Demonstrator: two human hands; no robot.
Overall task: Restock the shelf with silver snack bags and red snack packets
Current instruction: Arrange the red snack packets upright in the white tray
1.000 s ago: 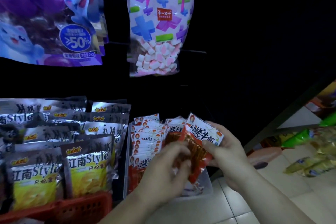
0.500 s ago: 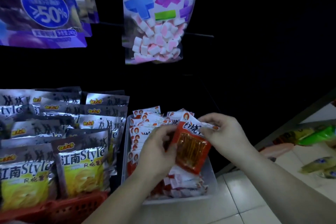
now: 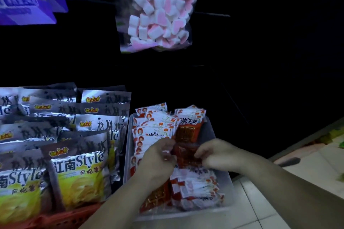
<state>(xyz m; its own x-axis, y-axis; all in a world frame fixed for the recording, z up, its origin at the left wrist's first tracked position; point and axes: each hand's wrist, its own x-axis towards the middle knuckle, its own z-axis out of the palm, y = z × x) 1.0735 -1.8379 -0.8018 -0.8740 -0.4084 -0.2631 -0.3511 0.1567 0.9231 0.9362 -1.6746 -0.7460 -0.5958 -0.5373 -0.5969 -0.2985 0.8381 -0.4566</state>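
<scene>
Red snack packets (image 3: 154, 126) stand in rows inside a clear plastic tray (image 3: 221, 174) on the shelf, with more lying flat at its front (image 3: 197, 189). My left hand (image 3: 156, 160) and my right hand (image 3: 217, 152) are down in the tray, both pinching one red packet (image 3: 186, 156) between them, behind which another upright packet (image 3: 189, 128) stands. Silver snack bags (image 3: 78, 169) with yellow fronts fill a red basket (image 3: 55, 219) to the left.
A bag of pink and white marshmallows (image 3: 156, 16) hangs above the tray, purple bags (image 3: 28, 5) hang at the upper left. White floor tiles (image 3: 260, 215) lie at the lower right, with a lower shelf of green packs (image 3: 340, 143) beyond a dark shelf edge.
The red packet held up between both hands has been lowered into the tray. Both hands have dropped with it. The camera has tilted downward.
</scene>
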